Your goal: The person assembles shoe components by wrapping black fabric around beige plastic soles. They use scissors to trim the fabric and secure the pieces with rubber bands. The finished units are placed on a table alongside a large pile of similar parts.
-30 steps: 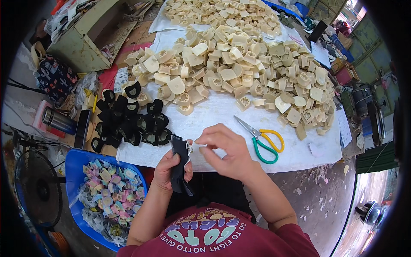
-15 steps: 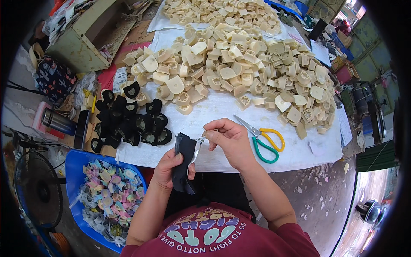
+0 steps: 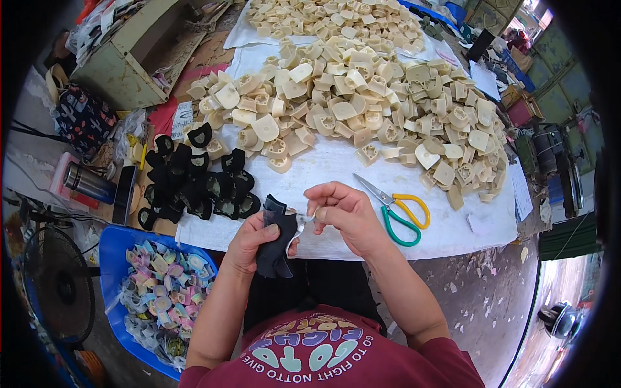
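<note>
My left hand point(image 3: 246, 244) grips a small stack of flat black fabric pieces point(image 3: 279, 242) by the near table edge, thumb on top. At the right edge of the stack, my right hand point(image 3: 349, 220) pinches a thin whitish strip point(image 3: 303, 220) between thumb and fingertips. What the strip is made of is too small to tell. Scissors point(image 3: 386, 200) with one yellow and one green handle lie just right of my right hand. To the left, black-covered heel-shaped pieces point(image 3: 223, 187) sit in a cluster on the table.
Cream heel-shaped blocks point(image 3: 346, 110) are heaped over the white sheet point(image 3: 323, 161). A blue tub point(image 3: 113, 271) with bagged pastel pieces stands on the floor at left, beside a fan point(image 3: 58, 284). A steel flask point(image 3: 90, 184) and a phone point(image 3: 124, 194) are at the table's left end.
The black pieces in my left hand have tilted and dropped slightly toward me. My right hand has shifted a little, still pinching by the strip.
</note>
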`<control>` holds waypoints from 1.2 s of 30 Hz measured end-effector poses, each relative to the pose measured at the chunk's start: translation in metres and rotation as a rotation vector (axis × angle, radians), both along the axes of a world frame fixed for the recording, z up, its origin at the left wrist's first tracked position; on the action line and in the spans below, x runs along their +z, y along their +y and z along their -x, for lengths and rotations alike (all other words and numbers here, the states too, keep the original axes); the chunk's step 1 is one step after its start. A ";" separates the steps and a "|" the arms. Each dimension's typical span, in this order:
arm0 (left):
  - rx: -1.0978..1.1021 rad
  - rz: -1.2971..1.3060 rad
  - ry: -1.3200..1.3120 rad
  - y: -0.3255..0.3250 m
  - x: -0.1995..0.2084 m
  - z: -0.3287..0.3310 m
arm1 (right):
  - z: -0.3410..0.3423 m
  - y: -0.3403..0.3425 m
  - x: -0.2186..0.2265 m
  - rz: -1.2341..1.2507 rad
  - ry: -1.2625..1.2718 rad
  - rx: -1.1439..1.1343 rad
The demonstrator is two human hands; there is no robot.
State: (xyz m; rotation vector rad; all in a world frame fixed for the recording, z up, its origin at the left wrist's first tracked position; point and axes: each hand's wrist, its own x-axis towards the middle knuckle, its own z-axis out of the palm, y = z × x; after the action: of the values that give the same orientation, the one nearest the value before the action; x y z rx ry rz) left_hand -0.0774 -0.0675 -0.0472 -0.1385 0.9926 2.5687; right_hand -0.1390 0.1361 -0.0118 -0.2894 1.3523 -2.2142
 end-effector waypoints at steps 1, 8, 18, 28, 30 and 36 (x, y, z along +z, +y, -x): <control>-0.008 0.019 0.014 -0.001 0.001 0.001 | 0.000 0.000 0.003 -0.017 -0.010 0.029; -0.022 0.072 0.037 0.000 0.010 0.000 | 0.000 0.003 0.015 -0.199 0.013 0.076; 0.033 0.166 0.033 -0.002 0.007 -0.002 | -0.007 -0.005 0.021 -0.578 0.639 0.064; 0.014 0.161 0.033 0.002 0.008 -0.002 | -0.009 -0.003 0.011 -0.290 0.149 -0.121; 0.016 0.163 0.033 0.002 0.008 -0.003 | -0.005 0.001 0.008 -0.206 0.069 -0.179; 0.077 0.185 0.016 0.001 0.004 -0.004 | 0.004 0.013 0.009 0.117 -0.119 -0.350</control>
State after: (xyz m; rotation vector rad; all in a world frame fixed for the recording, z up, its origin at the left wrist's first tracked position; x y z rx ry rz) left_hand -0.0737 -0.0662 -0.0437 -0.2094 1.2537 2.5456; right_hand -0.1428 0.1486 -0.0023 0.0438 1.2898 -2.5564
